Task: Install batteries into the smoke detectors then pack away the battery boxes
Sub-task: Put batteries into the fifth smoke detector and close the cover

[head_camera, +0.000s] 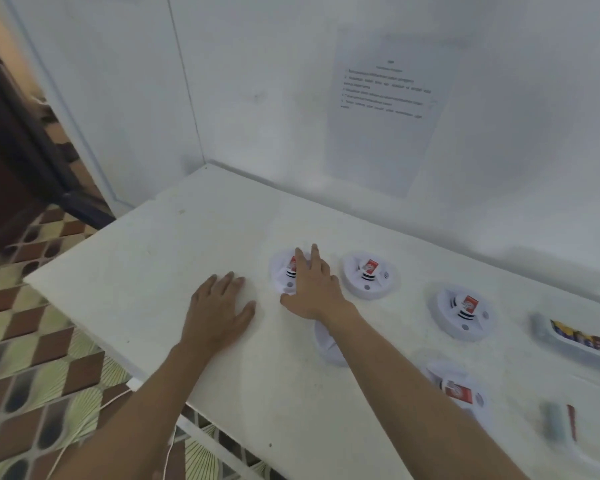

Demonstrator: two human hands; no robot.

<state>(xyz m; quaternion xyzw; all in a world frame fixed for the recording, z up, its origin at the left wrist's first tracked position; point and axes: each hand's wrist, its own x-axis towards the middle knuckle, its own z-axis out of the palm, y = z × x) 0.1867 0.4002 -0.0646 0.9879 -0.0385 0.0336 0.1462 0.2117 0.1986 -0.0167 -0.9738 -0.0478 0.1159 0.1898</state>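
Observation:
Several white round smoke detectors lie on the white table (187, 251), each showing a red battery. My right hand (314, 285) lies with straight fingers over the leftmost detector (283, 271). A second detector (369, 275) sits just right of it, a third (461, 311) farther right, and a fourth (459, 389) near the front beside my right forearm. Another white detector part (326, 344) is half hidden under that forearm. My left hand (219, 306) rests flat on the bare table, left of the first detector. A white tray (568, 344) of battery boxes sits at the right edge.
A printed sheet (385, 109) hangs on the white back wall. A blurred grey and red object (558, 422) lies at the front right. The table's left edge drops to a patterned tiled floor (32, 341), with a white cable (118, 396) hanging below.

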